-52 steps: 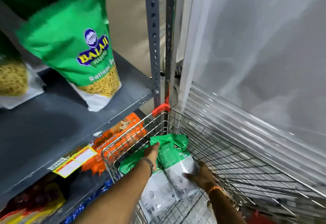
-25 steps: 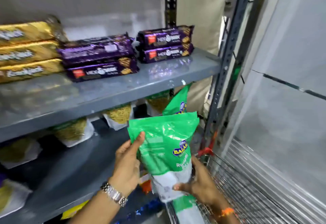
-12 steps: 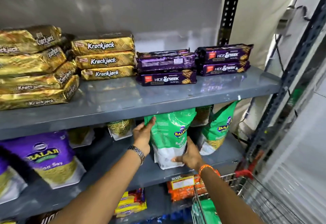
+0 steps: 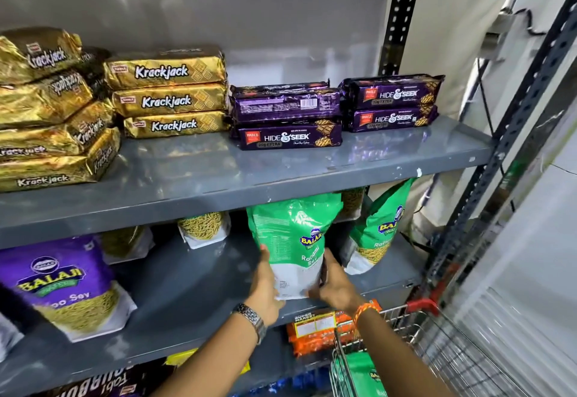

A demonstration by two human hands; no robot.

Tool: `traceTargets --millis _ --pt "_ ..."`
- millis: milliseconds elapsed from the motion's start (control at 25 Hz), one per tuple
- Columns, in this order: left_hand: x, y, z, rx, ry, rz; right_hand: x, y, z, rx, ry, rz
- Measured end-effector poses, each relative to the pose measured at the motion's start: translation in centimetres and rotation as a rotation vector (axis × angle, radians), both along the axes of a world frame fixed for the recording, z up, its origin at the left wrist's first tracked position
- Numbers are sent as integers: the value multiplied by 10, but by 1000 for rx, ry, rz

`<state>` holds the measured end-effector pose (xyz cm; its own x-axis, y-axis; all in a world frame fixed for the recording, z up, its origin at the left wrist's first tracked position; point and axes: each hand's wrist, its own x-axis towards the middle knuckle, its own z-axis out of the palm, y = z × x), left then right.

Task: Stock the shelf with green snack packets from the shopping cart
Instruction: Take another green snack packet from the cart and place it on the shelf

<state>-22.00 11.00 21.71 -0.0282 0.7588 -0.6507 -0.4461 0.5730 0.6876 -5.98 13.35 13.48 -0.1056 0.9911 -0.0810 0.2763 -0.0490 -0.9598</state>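
A grey metal shelving unit (image 4: 218,178) stands against a pale wall, its upper board carrying gold Krackjack packs (image 4: 165,97) at 10 o'clock and purple Hide & Seek packs (image 4: 287,115) near 12. On the middle shelf (image 4: 187,296), a purple Balaji bag (image 4: 62,284) sits at 8 o'clock. At centre, the left hand (image 4: 265,290) and right hand (image 4: 335,287) clasp the upright green snack packet (image 4: 293,240) by its lower sides, its base on the shelf edge. Another green packet (image 4: 377,231) leans at 3 o'clock. The shopping cart (image 4: 437,349) sits at 5 o'clock.
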Motion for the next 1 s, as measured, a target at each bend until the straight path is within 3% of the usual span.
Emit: traceTargets --millis 120,240,480,720,880,1000 --pt "-8 15 -3 90 -9 19 -11 -15 -19 -68 91 -91" --pt "-25 21 -15 116 96 69 -14 -17 -30 -127 120 -190" --pt "-15 -13 -47 113 110 -62 -27 -15 -10 -24 137 29" --pt "-23 8 -45 183 -28 -16 -71 -50 -22 7 45 -116" --pt "-27 29 -43 211 -31 -27 -84 -61 -10 -19 48 -108" --pt "-23 24 -44 160 63 87 -56 -74 -9 -42 117 -115"
